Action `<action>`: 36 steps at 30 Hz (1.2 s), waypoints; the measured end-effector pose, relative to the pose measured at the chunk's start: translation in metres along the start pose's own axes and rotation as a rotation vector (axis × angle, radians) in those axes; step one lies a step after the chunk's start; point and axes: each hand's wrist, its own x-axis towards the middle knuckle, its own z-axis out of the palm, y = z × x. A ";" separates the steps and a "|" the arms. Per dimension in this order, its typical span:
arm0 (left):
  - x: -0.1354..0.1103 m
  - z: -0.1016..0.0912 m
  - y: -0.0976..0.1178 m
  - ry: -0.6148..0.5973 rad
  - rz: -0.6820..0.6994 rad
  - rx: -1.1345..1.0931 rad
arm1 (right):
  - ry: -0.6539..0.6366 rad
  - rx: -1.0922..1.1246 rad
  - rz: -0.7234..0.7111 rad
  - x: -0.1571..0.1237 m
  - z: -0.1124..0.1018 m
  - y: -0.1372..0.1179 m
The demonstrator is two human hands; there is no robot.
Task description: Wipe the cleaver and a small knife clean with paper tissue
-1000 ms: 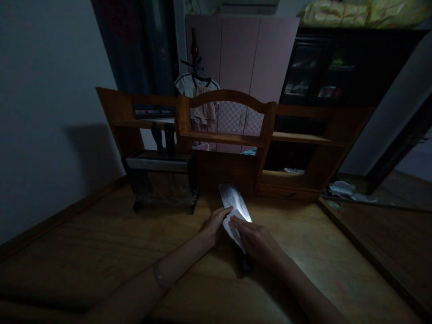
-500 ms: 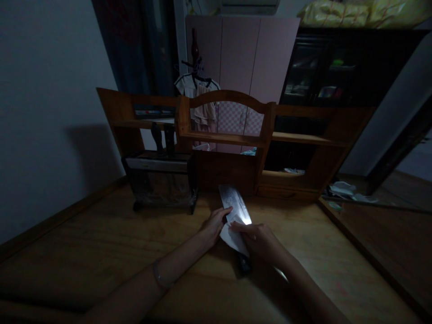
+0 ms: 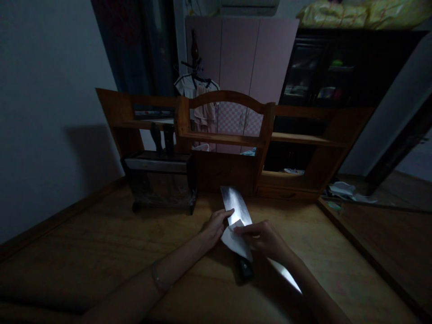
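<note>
Cleaver [image 3: 236,205], head view, viewed from my remote post: I record it in front of the person, over the middle of the wooden table [image 3: 135,252], long axis running away from the body, blade end forward and slightly to the left, black handle [image 3: 244,269] nearest the person. Whether its underside touches the tabletop I cannot determine. The left hand [image 3: 214,227] is at the blade's left edge, thumb laid over the face, remaining fingers curled and partly hidden; I judge it closed on the blade, though how far those fingers reach beneath is not visible. The right hand [image 3: 263,238] comes in from the right, its fingers drawn together on a white sheet [image 3: 238,244], paper or cloth unconfirmed, which covers the lower blade just ahead of the handle. Governing relation, in my assessment: the bare blade extends forward from the right fingertips along the long axis, with the left thumb just ahead of them and to the left. Left thumb is nearer the blade end; right hand is nearer the handle, which neither hand grips. I also note a knife holder [image 3: 158,165] to the left, standing before the wooden shelf unit [image 3: 224,173], well apart from the cleaver.
</note>
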 end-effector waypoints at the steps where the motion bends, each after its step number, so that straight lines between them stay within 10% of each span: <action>1: -0.001 0.001 0.000 0.002 0.004 -0.002 | -0.005 0.014 0.023 0.000 -0.001 0.000; 11: 0.001 -0.001 -0.001 -0.015 0.031 -0.011 | -0.009 0.177 0.111 -0.005 -0.023 -0.001; 21: 0.004 -0.005 -0.002 -0.046 0.020 -0.015 | -0.010 0.158 -0.048 -0.001 0.011 0.000; 36: 0.001 -0.001 -0.002 -0.012 0.036 0.023 | -0.140 0.229 0.133 -0.008 -0.017 -0.004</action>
